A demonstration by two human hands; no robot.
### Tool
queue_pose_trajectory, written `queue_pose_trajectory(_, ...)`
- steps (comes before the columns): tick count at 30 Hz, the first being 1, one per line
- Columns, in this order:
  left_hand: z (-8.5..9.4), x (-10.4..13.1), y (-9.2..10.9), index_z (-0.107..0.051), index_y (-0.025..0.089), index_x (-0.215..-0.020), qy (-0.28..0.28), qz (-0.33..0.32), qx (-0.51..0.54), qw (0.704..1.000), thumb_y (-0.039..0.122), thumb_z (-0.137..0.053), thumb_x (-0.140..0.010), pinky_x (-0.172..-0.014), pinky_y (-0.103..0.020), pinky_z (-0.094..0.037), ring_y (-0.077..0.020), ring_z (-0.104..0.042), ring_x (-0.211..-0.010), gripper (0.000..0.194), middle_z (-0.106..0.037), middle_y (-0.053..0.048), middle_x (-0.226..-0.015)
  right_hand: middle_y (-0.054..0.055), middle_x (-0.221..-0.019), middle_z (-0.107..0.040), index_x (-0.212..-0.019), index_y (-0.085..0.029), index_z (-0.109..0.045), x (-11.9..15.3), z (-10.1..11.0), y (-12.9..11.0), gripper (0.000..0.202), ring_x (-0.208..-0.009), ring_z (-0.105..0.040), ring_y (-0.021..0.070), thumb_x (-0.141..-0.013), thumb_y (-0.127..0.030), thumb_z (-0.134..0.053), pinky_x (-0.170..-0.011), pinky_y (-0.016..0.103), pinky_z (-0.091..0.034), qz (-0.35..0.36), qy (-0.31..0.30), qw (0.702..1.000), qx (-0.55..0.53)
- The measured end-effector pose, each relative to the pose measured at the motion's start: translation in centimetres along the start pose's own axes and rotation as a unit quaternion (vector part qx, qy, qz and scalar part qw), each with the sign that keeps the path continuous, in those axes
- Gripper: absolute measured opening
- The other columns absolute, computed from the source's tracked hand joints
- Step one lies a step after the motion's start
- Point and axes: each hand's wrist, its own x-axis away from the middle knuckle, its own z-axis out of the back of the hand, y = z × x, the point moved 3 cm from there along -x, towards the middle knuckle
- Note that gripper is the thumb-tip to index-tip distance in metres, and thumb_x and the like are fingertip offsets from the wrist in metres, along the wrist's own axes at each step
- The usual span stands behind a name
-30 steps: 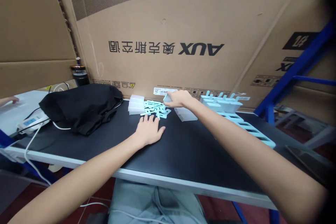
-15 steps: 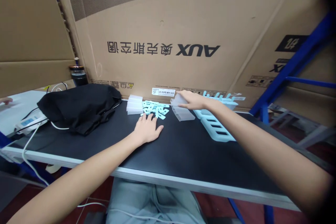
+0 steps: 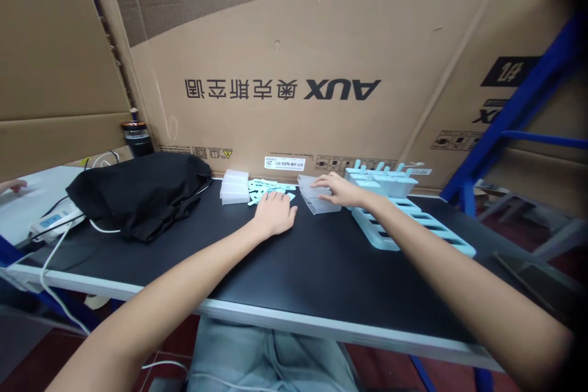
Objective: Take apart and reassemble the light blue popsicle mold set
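My left hand (image 3: 274,214) lies palm down on the black table, fingers stretched onto a loose pile of light-blue plastic sticks (image 3: 264,187); its fingertips are partly hidden. Translucent plastic sleeves (image 3: 235,187) stand side by side left of the pile. Over a second group of translucent sleeves (image 3: 316,203), right of the pile, my right hand (image 3: 342,190) has its thumb and fingers apart, fingertips at the upper right part. Behind my right forearm is a light-blue slotted rack (image 3: 381,239). Light-blue popsicle moulds with upright sticks (image 3: 395,184) stand at its back.
A black cloth (image 3: 138,193) lies on the left, beside a white power strip (image 3: 57,220) with cables. A dark jar (image 3: 138,139) stands behind it. Large cardboard (image 3: 275,122) walls off the back. A blue metal frame (image 3: 509,110) rises at right. Another person's hand (image 3: 13,186) shows far left.
My left hand has moved right and slightly forward over the light-blue sticks. My right hand has shifted slightly right and lower, its fingers more curved. My right forearm hides less of the rack.
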Motion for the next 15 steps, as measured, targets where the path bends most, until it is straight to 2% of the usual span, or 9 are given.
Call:
queue_pose_trajectory(3, -0.9, -2.5, 0.6, -0.055, 0.012, -0.111, -0.012, 0.011, 0.01, 1.0, 0.037, -0.028, -0.093, -0.101, -0.042, -0.03, -0.0276, -0.049, -0.115, 0.041, -0.06, -0.014, -0.119, 0.013, -0.118, -0.055, -0.119, -0.015, -0.058, 0.6, -0.2, -0.5, 0.042, -0.11, -0.048, 0.0264, -0.083, -0.028, -0.044, -0.097, 0.042, -0.037, 0.01, 0.044, 0.999, -0.01)
queue_pose_trajectory(6, -1.4, -4.3, 1.1, -0.056, 0.012, -0.111, -0.024, 0.019, 0.02, 0.999, 0.034, -0.027, -0.092, -0.102, -0.044, -0.028, -0.0281, -0.048, -0.115, 0.041, -0.059, -0.015, -0.12, 0.014, -0.118, -0.053, -0.122, -0.016, -0.054, 2.2, 1.3, -1.3, 0.041, -0.114, -0.045, 0.0267, -0.083, -0.024, -0.04, -0.099, 0.043, -0.034, -0.025, 0.15, 0.988, 0.011)
queue_pose_trajectory(8, -1.6, -5.0, 1.4, -0.056, 0.012, -0.112, -0.031, 0.02, 0.024, 0.999, 0.033, -0.027, -0.092, -0.102, -0.045, -0.027, -0.0283, -0.048, -0.115, 0.041, -0.059, -0.014, -0.122, 0.014, -0.118, -0.052, -0.123, -0.016, -0.05, 3.9, 2.8, -1.2, 0.041, -0.115, -0.044, 0.0282, -0.084, -0.025, -0.04, -0.1, 0.045, -0.033, -0.119, 0.249, 0.961, 0.029)
queue_pose_trajectory(11, -2.0, -5.6, 1.9, -0.055, 0.013, -0.113, -0.031, 0.017, 0.027, 0.999, 0.032, -0.026, -0.092, -0.101, -0.045, -0.028, -0.0285, -0.047, -0.115, 0.041, -0.058, -0.013, -0.124, 0.018, -0.121, -0.048, -0.124, -0.013, -0.042, 6.8, 3.9, 0.0, 0.044, -0.117, -0.042, 0.0294, -0.083, -0.032, -0.043, -0.098, 0.046, -0.033, -0.305, 0.36, 0.881, 0.039)
queue_pose_trajectory(13, -2.2, -5.8, 2.1, -0.055, 0.013, -0.114, -0.024, 0.016, 0.025, 0.999, 0.033, -0.027, -0.092, -0.101, -0.045, -0.029, -0.0287, -0.047, -0.115, 0.041, -0.058, -0.013, -0.124, 0.02, -0.122, -0.047, -0.122, -0.011, -0.039, 8.2, 3.5, 1.3, 0.051, -0.117, -0.043, 0.0286, -0.082, -0.041, -0.046, -0.096, 0.042, -0.036, -0.387, 0.369, 0.845, 0.018)
queue_pose_trajectory(15, -2.4, -5.9, 2.3, -0.056, 0.013, -0.114, -0.016, 0.018, 0.021, 0.999, 0.034, -0.028, -0.092, -0.1, -0.044, -0.03, -0.0286, -0.047, -0.115, 0.041, -0.059, -0.013, -0.122, 0.021, -0.118, -0.05, -0.118, -0.01, -0.043, 8.9, 2.3, 2.7, 0.06, -0.113, -0.047, 0.0294, -0.078, -0.054, -0.05, -0.091, 0.04, -0.04, -0.431, 0.324, 0.842, -0.027)
